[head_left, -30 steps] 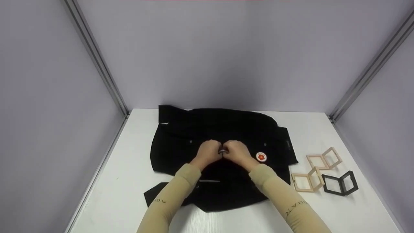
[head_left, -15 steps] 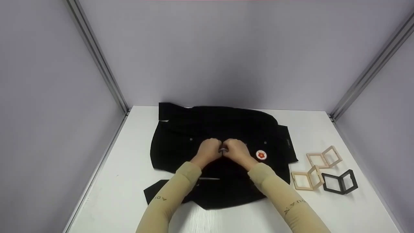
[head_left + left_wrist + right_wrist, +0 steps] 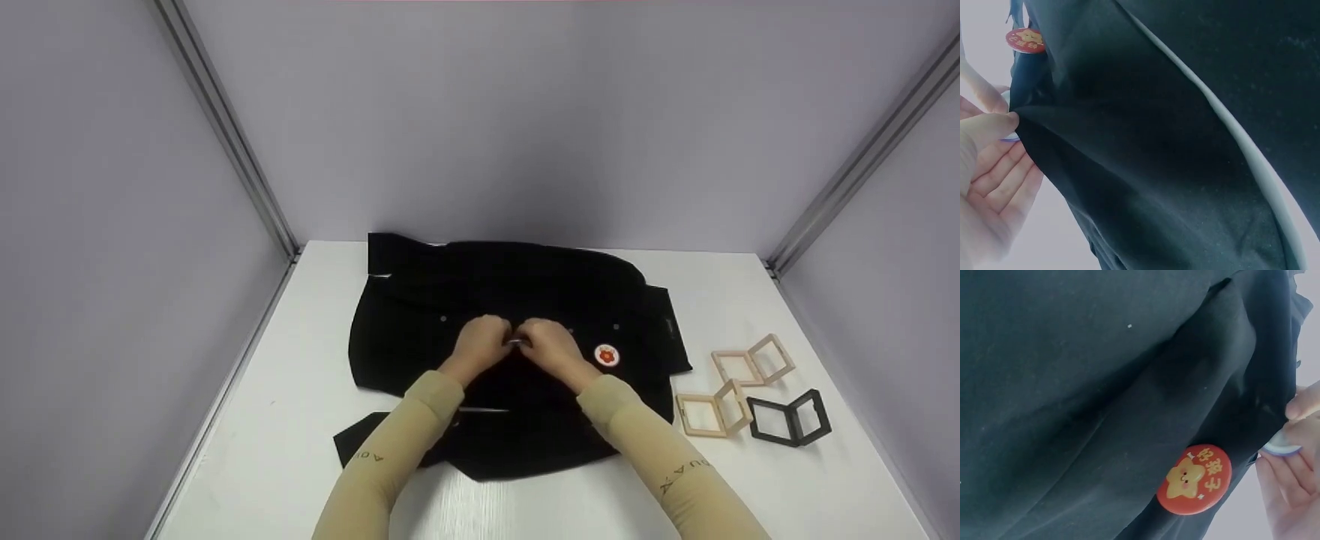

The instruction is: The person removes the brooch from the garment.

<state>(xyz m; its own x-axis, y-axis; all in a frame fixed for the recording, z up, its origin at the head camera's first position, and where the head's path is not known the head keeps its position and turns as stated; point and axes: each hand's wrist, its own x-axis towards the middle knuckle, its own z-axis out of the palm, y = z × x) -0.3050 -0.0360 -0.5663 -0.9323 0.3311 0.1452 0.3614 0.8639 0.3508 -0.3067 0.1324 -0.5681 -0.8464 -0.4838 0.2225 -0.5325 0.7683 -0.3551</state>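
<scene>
A black garment (image 3: 420,345) lies spread on the table. My left hand (image 3: 481,345) and right hand (image 3: 551,346) meet over its middle, with a shiny rim (image 3: 516,341) showing between them. In the left wrist view, the left thumb (image 3: 994,128) pinches a raised fold of the cloth. A round badge (image 3: 1283,447) with a pale face and bluish rim sits between the right thumb and fingers in the right wrist view; its fastening is hidden. A red badge with a yellow star (image 3: 1193,479) is on the cloth. A white badge with a red flower (image 3: 607,355) lies right of the hands.
Two pale frames, a nearer one (image 3: 701,415) and a farther one (image 3: 739,367), stand folded open at the right with a black frame (image 3: 776,421). Grey walls (image 3: 480,120) enclose the white table (image 3: 247,420) behind and at both sides.
The whole head view has shifted slightly upward. My hands stay together over the garment, and the shiny rim between them shows a little less. The frames and the flower badge have not moved.
</scene>
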